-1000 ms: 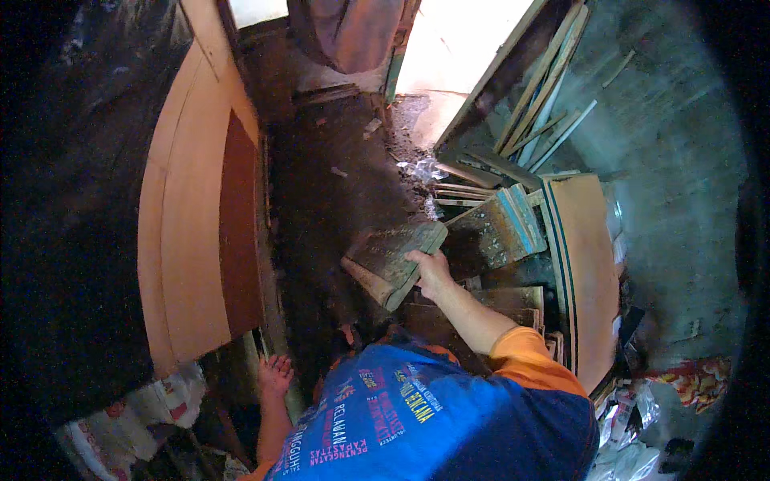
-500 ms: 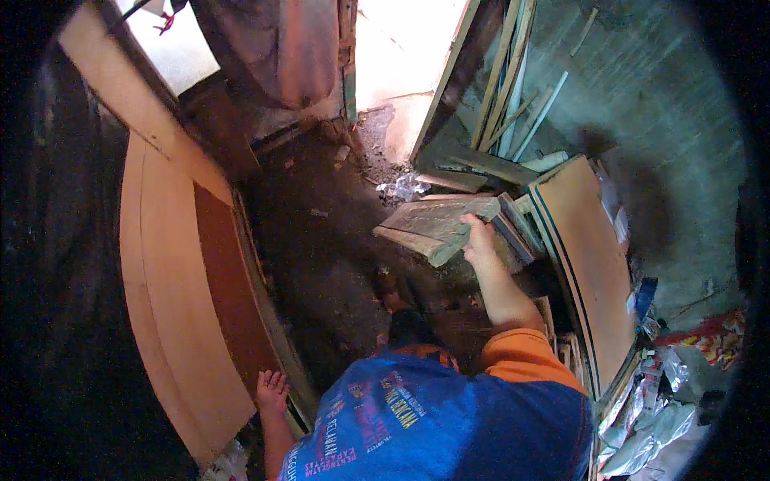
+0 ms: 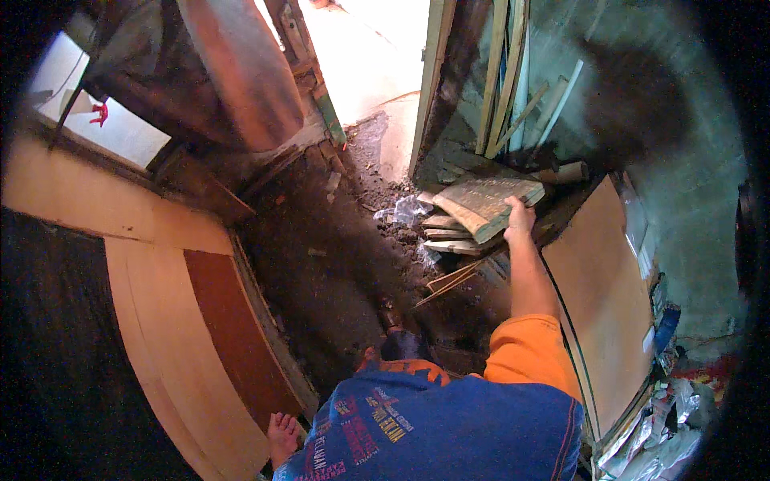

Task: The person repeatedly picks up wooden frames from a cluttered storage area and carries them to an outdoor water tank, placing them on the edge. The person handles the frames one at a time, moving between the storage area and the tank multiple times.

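Note:
My right hand (image 3: 520,218) is closed round the near right edge of a worn wooden board (image 3: 491,199), thumb on its upper side. The board is slightly tilted and lies over or just above a stack of several wooden pieces (image 3: 449,234); whether it rests fully on them I cannot tell. At the lower left, my left hand (image 3: 282,437) is open, its fingers a little apart. It is beside the edge of a tall pale panel (image 3: 172,337) with a red-brown section (image 3: 233,321), and I see nothing in it.
A pale panel (image 3: 601,297) with a dark edge leans at the right, next to crumpled silvery wrapping (image 3: 666,425). Long wooden strips (image 3: 505,80) and pipes stand against the wall. Clear plastic (image 3: 405,210) and rubble lie on the dark floor near the bright doorway (image 3: 365,60).
My right hand has moved right and slightly forward with the board, which is now over the stack. My left hand has shifted lower along the panel edge. The view has turned.

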{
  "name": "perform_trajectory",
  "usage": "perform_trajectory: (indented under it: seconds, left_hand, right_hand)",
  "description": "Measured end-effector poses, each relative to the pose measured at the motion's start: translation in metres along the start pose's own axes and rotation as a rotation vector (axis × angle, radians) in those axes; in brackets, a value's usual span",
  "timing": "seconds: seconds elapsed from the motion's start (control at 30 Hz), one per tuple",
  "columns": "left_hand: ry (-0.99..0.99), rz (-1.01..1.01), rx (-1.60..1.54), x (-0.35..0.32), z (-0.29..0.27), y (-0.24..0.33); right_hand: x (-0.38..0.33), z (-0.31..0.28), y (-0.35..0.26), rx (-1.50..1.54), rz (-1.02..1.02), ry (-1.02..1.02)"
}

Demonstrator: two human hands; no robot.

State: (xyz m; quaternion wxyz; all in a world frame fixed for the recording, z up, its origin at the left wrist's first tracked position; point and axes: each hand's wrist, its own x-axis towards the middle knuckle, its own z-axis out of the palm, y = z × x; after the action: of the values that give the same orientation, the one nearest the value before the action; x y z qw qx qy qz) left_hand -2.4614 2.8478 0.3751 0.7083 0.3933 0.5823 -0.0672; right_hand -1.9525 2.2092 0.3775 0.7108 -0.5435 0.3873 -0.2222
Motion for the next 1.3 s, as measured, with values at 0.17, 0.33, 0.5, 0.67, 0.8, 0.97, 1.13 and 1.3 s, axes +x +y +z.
perform_trajectory:
  seconds: [0.17,0.33,0.5,0.67,0.8,0.97,1.13,1.3]
  left_hand:
    - [-0.018,-0.060,0.014,0.006,0.019,0.034]
    - [0.151,-0.031,0.049,0.008,0.049,0.054]
    - [0.196,0.034,0.050,0.005,0.064,0.047]
    - [0.406,0.368,0.206,0.012,0.011,0.027]
    - [0.799,0.583,0.257,0.023,-0.086,0.023]
    - [1.288,0.690,0.267,0.012,-0.224,0.002]
    - [1.622,0.770,0.070,-0.043,-0.286,0.010]
    - [1.599,1.111,-0.439,-0.130,-0.260,0.059]
  right_hand:
    - [0.072,0.001,-0.051,0.030,-0.021,0.039]
    - [0.112,-0.004,-0.077,-0.190,-0.325,0.142]
    - [0.112,-0.004,-0.037,-0.659,-0.482,0.213]
    - [0.040,0.002,0.037,-0.764,-0.340,-0.008]
    - [-0.049,0.004,0.091,-0.884,-0.349,-0.254]
    - [-0.107,-0.022,0.169,-1.006,-0.116,-0.628]
    - [-0.105,-0.063,0.256,-1.313,-0.363,-0.911]
    - [-0.136,-0.053,0.226,-1.356,0.182,-1.074]
